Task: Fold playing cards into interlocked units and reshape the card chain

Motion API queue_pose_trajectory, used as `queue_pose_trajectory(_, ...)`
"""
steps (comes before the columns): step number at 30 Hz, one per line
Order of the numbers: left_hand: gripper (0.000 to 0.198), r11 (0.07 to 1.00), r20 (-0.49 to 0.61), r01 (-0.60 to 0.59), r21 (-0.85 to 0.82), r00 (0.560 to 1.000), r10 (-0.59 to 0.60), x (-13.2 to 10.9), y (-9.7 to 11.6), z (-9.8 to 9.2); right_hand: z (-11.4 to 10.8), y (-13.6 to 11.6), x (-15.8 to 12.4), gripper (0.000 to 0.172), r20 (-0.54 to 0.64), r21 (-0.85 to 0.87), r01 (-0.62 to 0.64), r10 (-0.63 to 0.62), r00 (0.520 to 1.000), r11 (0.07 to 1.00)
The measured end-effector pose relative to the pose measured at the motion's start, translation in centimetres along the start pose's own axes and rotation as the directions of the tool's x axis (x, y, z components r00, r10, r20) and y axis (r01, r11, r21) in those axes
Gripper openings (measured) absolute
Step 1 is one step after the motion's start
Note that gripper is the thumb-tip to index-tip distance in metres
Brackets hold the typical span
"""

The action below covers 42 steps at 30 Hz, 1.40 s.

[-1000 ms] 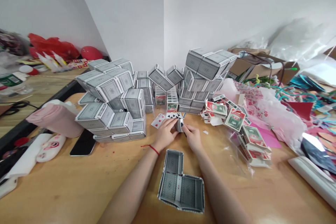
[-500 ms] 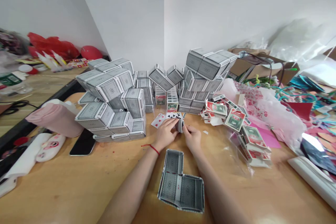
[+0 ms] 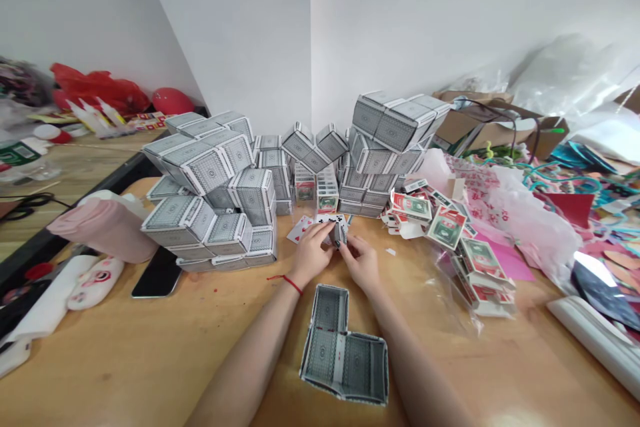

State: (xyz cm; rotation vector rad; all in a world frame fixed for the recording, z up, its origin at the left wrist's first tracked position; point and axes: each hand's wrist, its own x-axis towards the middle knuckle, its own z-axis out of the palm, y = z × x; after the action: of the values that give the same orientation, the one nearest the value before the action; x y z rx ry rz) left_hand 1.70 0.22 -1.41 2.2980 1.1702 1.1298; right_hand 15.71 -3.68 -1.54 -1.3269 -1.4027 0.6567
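Observation:
My left hand (image 3: 313, 252) and my right hand (image 3: 361, 263) meet at mid table, both closed on a small grey-backed playing card piece (image 3: 339, 235) standing between their fingertips. Just behind them a white card with black clubs (image 3: 326, 218) lies face up, and to its left is a card with red hearts (image 3: 299, 229). An L-shaped open piece made of grey-backed cards (image 3: 324, 353) rests on the table between my forearms. A red string bracelet (image 3: 291, 283) circles my left wrist.
Stacked card-covered blocks (image 3: 203, 167) stand at the left, with more blocks (image 3: 397, 121) at the right. Red and green card boxes (image 3: 447, 227) and a plastic bag (image 3: 530, 213) lie to the right. A black phone (image 3: 157, 273) and a pink roll (image 3: 107, 227) are at the left.
The card piece between my fingers has turned and shifted slightly left. My right hand has moved a little left, its fingers now lower on the piece.

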Motion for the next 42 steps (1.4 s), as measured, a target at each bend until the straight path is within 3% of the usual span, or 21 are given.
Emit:
queue_pose_trajectory(13,0.051,0.998,-0.013,-0.040,0.049,0.999,0.040,-0.1,-0.3,0.3,0.3,0.2,-0.2,0.029,0.054,-0.104,0.116,-0.111,0.992,0.988)
queue_pose_trajectory(16,0.052,0.999,-0.007,-0.024,0.028,1.000,0.024,-0.1,-0.1,0.1,0.3,0.4,-0.2,0.027,0.054,-0.088,0.068,-0.064,0.997,0.994)
queue_pose_trajectory(19,0.054,0.997,0.002,-0.001,-0.071,1.000,0.001,0.1,0.4,-0.2,0.3,0.5,-0.1,0.026,0.080,0.101,-0.084,0.076,0.994,0.991)
queue_pose_trajectory(22,0.056,0.965,0.022,0.043,-0.260,0.999,-0.039,0.3,1.1,-0.3,0.4,0.2,0.0,0.028,0.181,0.354,-0.220,0.165,0.970,0.909)
queue_pose_trajectory(26,0.043,0.892,0.003,0.213,-0.398,0.973,-0.231,0.3,1.4,0.4,0.6,-0.8,0.0,0.032,0.267,0.466,-0.285,0.174,0.948,0.838)
queue_pose_trajectory(32,0.014,0.882,0.143,0.362,-0.303,0.932,-0.333,0.0,1.6,1.4,1.2,-0.4,-0.5,0.026,0.238,0.361,-0.310,0.234,0.943,0.880)
queue_pose_trajectory(37,0.011,0.868,0.062,0.332,-0.369,0.941,-0.333,0.0,1.7,1.6,1.4,0.3,-0.5,0.022,0.169,0.231,-0.218,0.182,0.969,0.948)
queue_pose_trajectory(42,0.011,0.788,0.024,0.354,-0.503,0.918,-0.397,0.1,1.6,2.0,1.5,0.2,-0.5,0.019,0.120,0.138,-0.126,0.110,0.987,0.982)
